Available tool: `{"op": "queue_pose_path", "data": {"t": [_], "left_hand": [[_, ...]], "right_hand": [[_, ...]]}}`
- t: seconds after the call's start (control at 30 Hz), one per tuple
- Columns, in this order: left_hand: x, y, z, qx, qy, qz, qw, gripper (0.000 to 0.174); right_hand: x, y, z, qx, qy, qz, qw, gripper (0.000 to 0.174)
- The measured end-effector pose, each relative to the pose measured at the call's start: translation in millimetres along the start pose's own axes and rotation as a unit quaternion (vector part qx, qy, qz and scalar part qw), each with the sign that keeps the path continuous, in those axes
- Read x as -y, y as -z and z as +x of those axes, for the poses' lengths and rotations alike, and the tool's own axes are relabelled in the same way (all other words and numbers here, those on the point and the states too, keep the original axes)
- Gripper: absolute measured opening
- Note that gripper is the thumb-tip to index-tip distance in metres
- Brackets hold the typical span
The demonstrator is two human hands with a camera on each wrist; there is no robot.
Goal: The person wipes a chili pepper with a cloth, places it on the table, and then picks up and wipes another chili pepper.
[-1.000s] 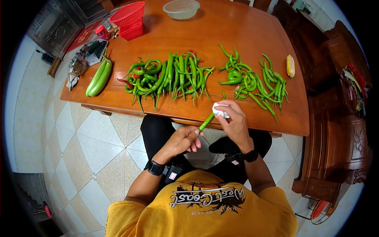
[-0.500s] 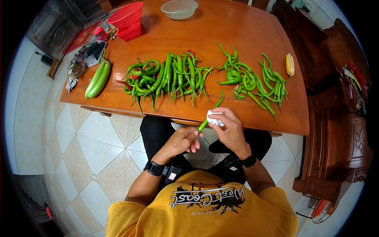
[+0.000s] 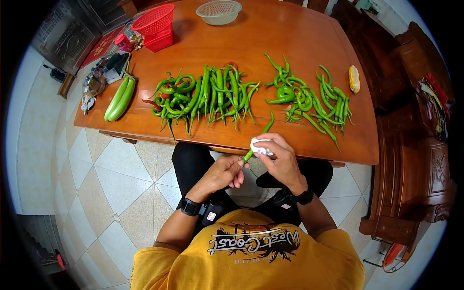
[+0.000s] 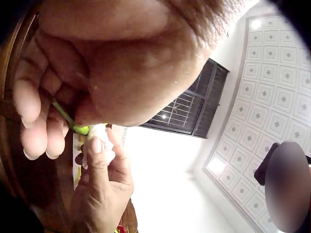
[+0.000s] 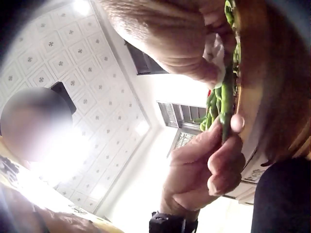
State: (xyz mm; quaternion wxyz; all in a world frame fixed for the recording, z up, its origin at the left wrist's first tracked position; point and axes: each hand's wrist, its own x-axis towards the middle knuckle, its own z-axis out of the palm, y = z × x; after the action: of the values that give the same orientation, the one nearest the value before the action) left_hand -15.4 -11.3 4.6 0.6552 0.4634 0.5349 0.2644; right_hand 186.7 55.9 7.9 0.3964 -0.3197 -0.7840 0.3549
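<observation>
Near the surface's [image 3: 290,34] edge, the left hand [image 3: 223,171] pinches a green pepper [image 3: 248,155]. The right hand [image 3: 282,162] grips a white cloth [image 3: 261,146] against the pepper.

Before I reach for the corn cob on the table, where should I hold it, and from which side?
I would take the corn cob around its middle, coming from above and closing on its two long sides. It lies on its side, its length running away from you, and a gap separates it from the green peppers on its left.
</observation>
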Motion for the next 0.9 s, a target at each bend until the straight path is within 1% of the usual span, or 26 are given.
{"op": "queue_pose_path", "data": {"t": [0.1,0.2,0.23,0.33,0.47,0.53,0.63,0.73,0.83,0.9], "left_hand": [[0.6,1.4,-0.5,0.009,-0.015,0.004,1.0,0.037],[-1.7,4.1,-3.5,0.005,-0.037,0.015,0.999,0.037],[-3.8,5.2,-5.6,0.002,-0.045,0.02,0.999,0.037],[-9.1,8.6,-11.3,-0.017,-0.071,0.004,0.997,0.036],[-26.7,17.3,-17.1,-0.067,-0.118,-0.053,0.989,0.035],[-31.9,25.4,-14.9,-0.115,-0.148,-0.058,0.981,0.039],[-44.3,41.3,-12.5,-0.193,-0.17,-0.054,0.965,0.039],[-49.7,60.2,-7.1,-0.246,-0.166,-0.061,0.953,0.039],[-49.0,77.4,-2.3,-0.265,-0.162,-0.083,0.947,0.041],[-50.1,83.2,-0.4,-0.278,-0.149,-0.092,0.944,0.043]], "right_hand": [[-1.4,8.0,5.9,-0.047,0.003,-0.029,0.998,0.023],[-13.3,19.7,9.7,-0.095,0.004,-0.077,0.992,0.024],[-15.1,23.4,10.9,-0.115,-0.009,-0.078,0.99,0.026],[-19.9,36.3,14.8,-0.136,-0.009,-0.112,0.984,0.026],[-28.9,43.4,16.4,-0.119,-0.028,-0.128,0.984,0.026],[-31.8,43.2,17.3,-0.105,-0.039,-0.126,0.986,0.026],[-36.5,39.1,17.4,-0.087,-0.073,-0.104,0.988,0.027],[-35.2,39.0,19.3,-0.08,-0.066,-0.105,0.989,0.027],[-39.6,40.5,21.3,-0.063,-0.023,-0.153,0.986,0.028],[-39.1,41.2,23.3,-0.055,-0.014,-0.179,0.982,0.028]]}}
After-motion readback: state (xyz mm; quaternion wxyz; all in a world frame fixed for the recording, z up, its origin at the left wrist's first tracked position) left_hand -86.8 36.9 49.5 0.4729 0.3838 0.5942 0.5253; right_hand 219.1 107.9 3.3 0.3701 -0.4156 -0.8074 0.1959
